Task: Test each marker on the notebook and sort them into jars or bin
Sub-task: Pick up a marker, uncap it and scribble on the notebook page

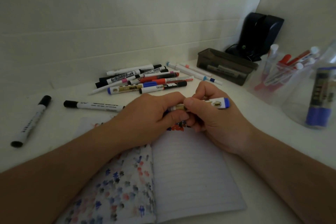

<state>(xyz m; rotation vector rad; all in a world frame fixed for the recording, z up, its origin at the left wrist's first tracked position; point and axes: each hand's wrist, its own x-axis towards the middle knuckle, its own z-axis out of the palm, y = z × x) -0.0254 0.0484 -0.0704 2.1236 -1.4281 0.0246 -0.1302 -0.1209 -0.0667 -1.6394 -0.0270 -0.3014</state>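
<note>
Both hands grip one blue marker [221,103] above the open notebook [192,172]: left hand [154,112] curled round its hidden end, right hand [205,112] round the barrel. Two black markers [31,120] lie left; two clear jars [283,76] stand right.

A dark, boxy black device [261,34] with a small green light stands upright in the far right corner of the white surface [254,114], against the white panelled wall [109,14].
</note>
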